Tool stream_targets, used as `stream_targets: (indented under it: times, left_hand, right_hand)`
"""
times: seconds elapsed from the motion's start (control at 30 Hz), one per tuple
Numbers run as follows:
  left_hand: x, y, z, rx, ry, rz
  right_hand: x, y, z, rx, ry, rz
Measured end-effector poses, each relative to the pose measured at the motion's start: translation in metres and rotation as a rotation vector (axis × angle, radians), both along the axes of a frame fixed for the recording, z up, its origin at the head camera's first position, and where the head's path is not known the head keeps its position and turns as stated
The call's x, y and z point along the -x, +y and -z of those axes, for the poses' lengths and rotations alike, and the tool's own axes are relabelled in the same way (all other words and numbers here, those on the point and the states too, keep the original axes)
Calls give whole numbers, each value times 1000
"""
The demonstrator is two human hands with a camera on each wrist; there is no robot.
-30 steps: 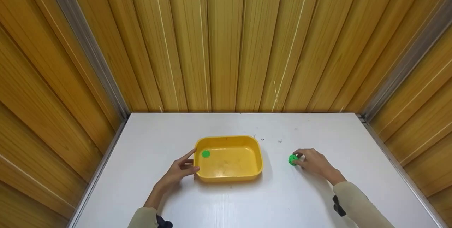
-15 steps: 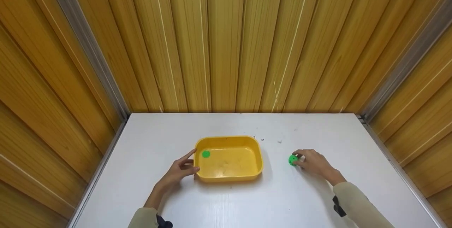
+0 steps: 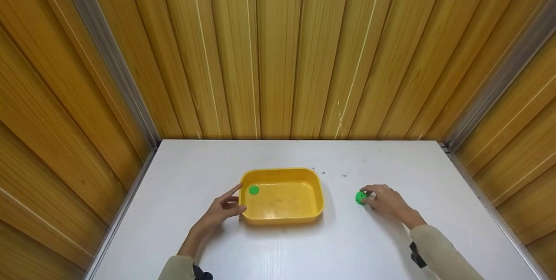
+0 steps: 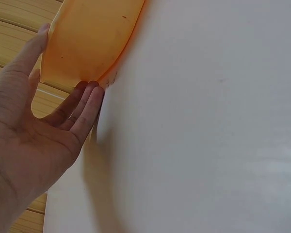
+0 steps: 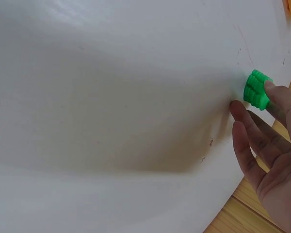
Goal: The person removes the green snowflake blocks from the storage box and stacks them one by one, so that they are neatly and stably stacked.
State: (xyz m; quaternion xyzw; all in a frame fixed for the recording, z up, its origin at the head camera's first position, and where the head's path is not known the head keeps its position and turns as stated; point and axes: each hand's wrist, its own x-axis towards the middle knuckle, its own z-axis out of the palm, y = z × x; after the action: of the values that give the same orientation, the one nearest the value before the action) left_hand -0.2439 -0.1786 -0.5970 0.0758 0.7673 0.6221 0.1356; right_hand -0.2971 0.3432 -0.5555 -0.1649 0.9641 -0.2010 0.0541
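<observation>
A shallow yellow plastic tub (image 3: 280, 219) sits on the white table. My left hand (image 3: 219, 210) holds its left end, with the thumb on the rim; in the left wrist view, the fingertips touch the tub's outer wall low down. A flat green disc with a scalloped edge (image 3: 253, 190) lies inside, near the tub's left wall. To the right of the tub, my right hand (image 3: 384, 199) pinches a small green plastic piece (image 5: 256, 90) with ridged layers between thumb and index finger, just at the table surface. The other right fingers stand apart from it, and part of the piece is hidden.
The white table (image 3: 278, 254) carries small dark marks behind and right of the tub. Wood-patterned panel walls (image 3: 278, 54) rise behind it and on both sides, with grey metal posts (image 3: 108, 54) at the corners.
Both hands, the tub and the green pieces keep their places; only a very slight shift of the head view shows.
</observation>
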Motion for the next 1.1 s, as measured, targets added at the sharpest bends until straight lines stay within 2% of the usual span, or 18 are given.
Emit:
stream_targets:
  times: [0.3,0.87,1.1]
  left_hand:
    - [1,1,1,10,-3,-9]
    - [0,0,1,20,19,9]
    - [0,-3,3,-11,51,53]
  right_hand:
    - [0,1,0,-12,24,-14]
    - [-2,1,0,-28,3,7]
    - [4,4,-9,-31,20,7]
